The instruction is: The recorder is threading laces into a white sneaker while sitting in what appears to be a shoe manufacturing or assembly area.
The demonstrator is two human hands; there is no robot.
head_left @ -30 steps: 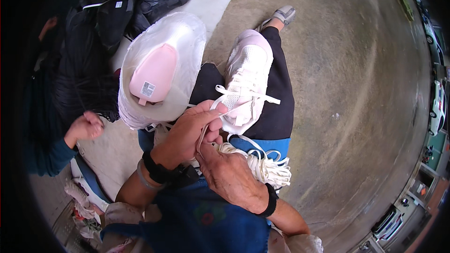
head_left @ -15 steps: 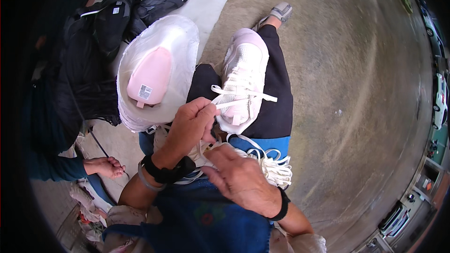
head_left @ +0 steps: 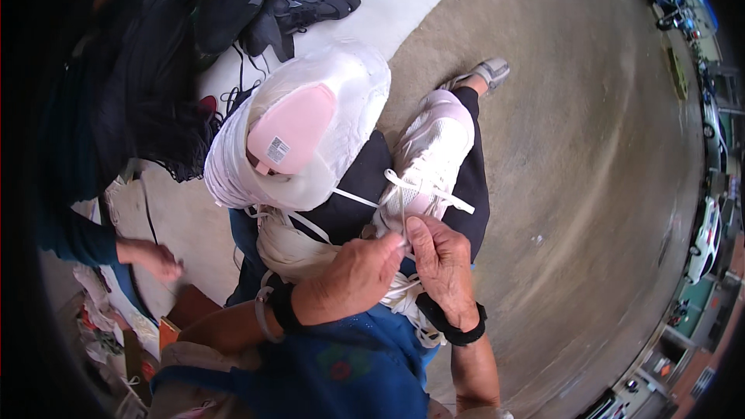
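A white and pale pink sneaker upper [head_left: 438, 143] lies across my thigh, toe pointing away from me. White lace is threaded through its front, and one loose end sticks out to the right. At its near end my left hand [head_left: 349, 283] and my right hand [head_left: 444, 264] meet with fingers pinched together. Both close on a thin white shoelace [head_left: 403, 213] that runs down from the upper; the fingertips partly hide it. Under my wrists a bundle of white laces [head_left: 407, 299] rests on my blue apron [head_left: 326, 365].
Left of the upper is a nested stack of white uppers [head_left: 361, 97] with a pink insole [head_left: 293, 130]. Black shoes [head_left: 233, 0] lie on a pale surface at the far left. Another person's hand [head_left: 151, 257] is at left. Concrete floor [head_left: 574, 186] spreads to the right, with parked vehicles beyond.
My right hand has moved up from the lace bundle to the upper's near end. My left hand has come down to meet it. The view has shifted, putting the uppers lower and further right.
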